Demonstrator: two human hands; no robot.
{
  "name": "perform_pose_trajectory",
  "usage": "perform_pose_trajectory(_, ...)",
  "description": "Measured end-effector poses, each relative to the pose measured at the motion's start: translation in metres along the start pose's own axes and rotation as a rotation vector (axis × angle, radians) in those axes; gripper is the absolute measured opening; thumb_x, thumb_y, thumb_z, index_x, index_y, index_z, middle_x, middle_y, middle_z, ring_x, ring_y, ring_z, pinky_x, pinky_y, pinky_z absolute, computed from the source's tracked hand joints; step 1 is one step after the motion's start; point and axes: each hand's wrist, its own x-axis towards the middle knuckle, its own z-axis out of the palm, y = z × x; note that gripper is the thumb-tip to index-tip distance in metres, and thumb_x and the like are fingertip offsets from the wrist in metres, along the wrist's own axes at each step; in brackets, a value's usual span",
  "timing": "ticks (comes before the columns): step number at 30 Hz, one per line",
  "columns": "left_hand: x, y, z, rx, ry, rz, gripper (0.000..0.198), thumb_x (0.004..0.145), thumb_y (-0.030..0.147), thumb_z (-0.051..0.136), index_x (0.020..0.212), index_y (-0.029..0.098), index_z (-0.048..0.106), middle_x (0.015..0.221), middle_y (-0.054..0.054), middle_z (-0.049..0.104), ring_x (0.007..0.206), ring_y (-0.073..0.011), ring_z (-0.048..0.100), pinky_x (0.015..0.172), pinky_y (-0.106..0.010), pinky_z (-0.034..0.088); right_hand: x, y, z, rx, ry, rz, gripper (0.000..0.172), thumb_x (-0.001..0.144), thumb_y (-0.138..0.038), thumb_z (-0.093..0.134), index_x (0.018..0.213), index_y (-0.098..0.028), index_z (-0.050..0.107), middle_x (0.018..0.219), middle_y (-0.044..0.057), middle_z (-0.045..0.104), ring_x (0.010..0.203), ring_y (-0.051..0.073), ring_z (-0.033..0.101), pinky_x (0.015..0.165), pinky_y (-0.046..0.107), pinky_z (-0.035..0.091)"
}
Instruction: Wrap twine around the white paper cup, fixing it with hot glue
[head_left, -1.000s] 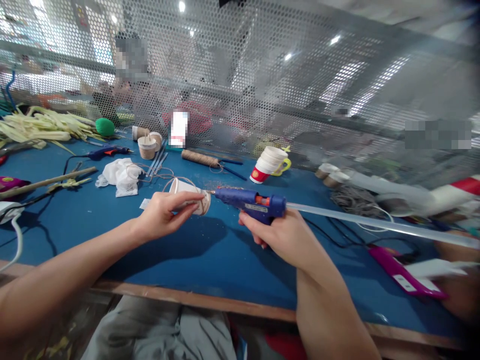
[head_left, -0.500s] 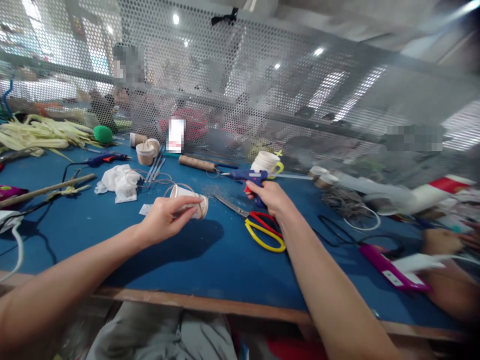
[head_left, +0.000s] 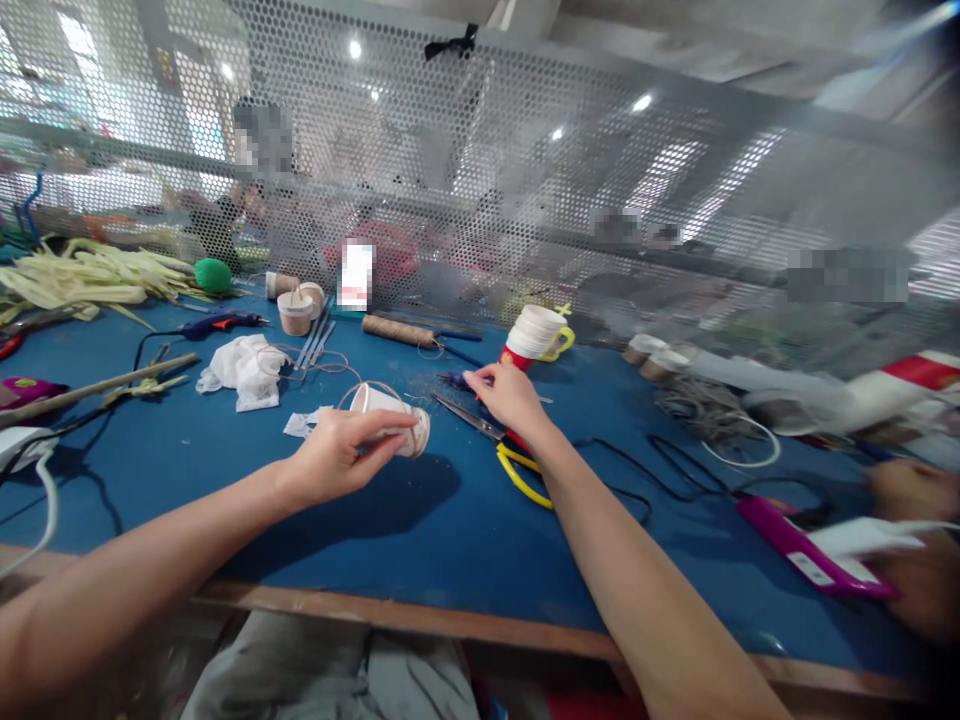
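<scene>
Left hand point(head_left: 336, 452) grips tilted cup point(head_left: 376, 404) in fingers. Cord point(head_left: 417, 436) on base end; visible upper wall bare. Right hand point(head_left: 513, 400) at glue gun point(head_left: 455, 380); grip unclear.

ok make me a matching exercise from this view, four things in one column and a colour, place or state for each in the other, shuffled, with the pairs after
1. paper cup
2. scissors
3. ball
4. twine spool

A. green
B. yellow handle loop
C. brown, lying on its side
D. tilted, held in the left hand

Pairs: 1-D; 2-B; 3-A; 4-C
</scene>
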Motion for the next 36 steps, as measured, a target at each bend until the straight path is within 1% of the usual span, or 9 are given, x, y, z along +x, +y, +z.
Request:
perform_pose_trajectory(2,-0.001,0.000,0.000,-0.014,-0.026,0.002,0.021,0.081,0.015,0.053,0.100,0.012,0.062,0.082,-0.008,0.072,0.067,-0.0115,0.067,0.060,-0.016,0.050,-0.021,-0.020,-0.003,0.089,-0.142,-0.155,0.032,0.082,-0.045,0.048,0.085,-0.020,0.069,0.095,0.006,0.068,0.092,0.018,0.060,0.082,0.027,0.042)
perform_pose_trajectory(3,-0.001,0.001,0.001,-0.019,-0.047,0.002,0.021,0.081,0.015,0.053,0.100,0.012,0.062,0.081,-0.007,0.072,0.066,-0.0115,0.067,0.060,-0.016,0.050,-0.032,-0.030,-0.004,0.221,-0.301,-0.294,0.038,0.084,-0.047,0.043,0.090,-0.019,0.068,0.096,0.006,0.068,0.090,0.018,0.060,0.080,0.028,0.043)
perform_pose_trajectory(4,-0.002,0.001,0.001,-0.023,-0.070,0.003,0.021,0.081,0.015,0.052,0.099,0.013,0.062,0.079,-0.006,0.072,0.063,-0.0112,0.067,0.058,-0.016,0.049,-0.041,-0.039,-0.003,0.332,-0.401,-0.387,0.040,0.083,-0.049,0.044,0.090,-0.017,0.067,0.096,0.007,0.068,0.089,0.018,0.060,0.080,0.029,0.043)
perform_pose_trajectory(6,-0.003,0.001,0.002,-0.028,-0.117,0.000,0.020,0.082,0.015,0.051,0.097,0.013,0.063,0.073,-0.005,0.071,0.058,-0.0107,0.065,0.054,-0.017,0.047,-0.057,-0.051,-0.001,0.432,-0.466,-0.464,0.032,0.077,-0.044,0.055,0.087,-0.015,0.065,0.089,0.006,0.067,0.081,0.016,0.059,0.073,0.028,0.045)
perform_pose_trajectory(10,-0.003,0.002,0.002,-0.094,-0.176,-0.090,0.020,0.082,0.018,0.050,0.096,0.014,0.063,0.078,-0.005,0.071,0.063,-0.0120,0.065,0.057,-0.018,0.047,-0.069,-0.057,0.004,0.536,-0.385,-0.399,0.018,0.071,-0.032,0.062,0.075,-0.015,0.059,0.071,0.001,0.060,0.062,0.011,0.052,0.058,0.025,0.042)
perform_pose_trajectory(14,0.001,0.003,0.000,-0.225,-0.131,-0.312,0.025,0.082,0.024,0.052,0.103,0.014,0.063,0.092,-0.007,0.071,0.076,-0.0141,0.066,0.066,-0.021,0.049,-0.070,-0.050,0.002,0.668,-0.216,-0.357,0.020,0.070,-0.034,0.063,0.070,-0.016,0.056,0.067,-0.001,0.055,0.061,0.010,0.048,0.062,0.026,0.040)
perform_pose_trajectory(19,0.005,0.005,-0.001,-0.376,-0.092,-0.493,0.025,0.080,0.027,0.054,0.096,0.011,0.065,0.092,-0.009,0.071,0.076,-0.0154,0.065,0.063,-0.021,0.050,-0.070,-0.046,0.000,0.787,-0.140,-0.303,0.023,0.067,-0.038,0.066,0.070,-0.017,0.056,0.067,-0.001,0.056,0.062,0.010,0.048,0.062,0.027,0.039)
perform_pose_trajectory(26,0.005,0.007,0.000,-0.456,-0.094,-0.523,0.023,0.079,0.026,0.056,0.094,0.012,0.066,0.087,-0.007,0.071,0.069,-0.0136,0.064,0.056,-0.020,0.049,-0.070,-0.045,0.003,0.775,-0.136,-0.286,0.026,0.066,-0.040,0.067,0.070,-0.017,0.057,0.067,0.000,0.057,0.063,0.011,0.050,0.063,0.028,0.040)
perform_pose_trajectory(36,0.006,0.010,-0.002,-0.463,-0.103,-0.546,0.024,0.078,0.025,0.055,0.094,0.011,0.066,0.086,-0.008,0.071,0.066,-0.0124,0.064,0.057,-0.019,0.050,-0.070,-0.045,0.004,0.772,-0.160,-0.233,0.031,0.065,-0.044,0.067,0.066,-0.017,0.054,0.063,-0.001,0.056,0.060,0.010,0.047,0.059,0.027,0.038)
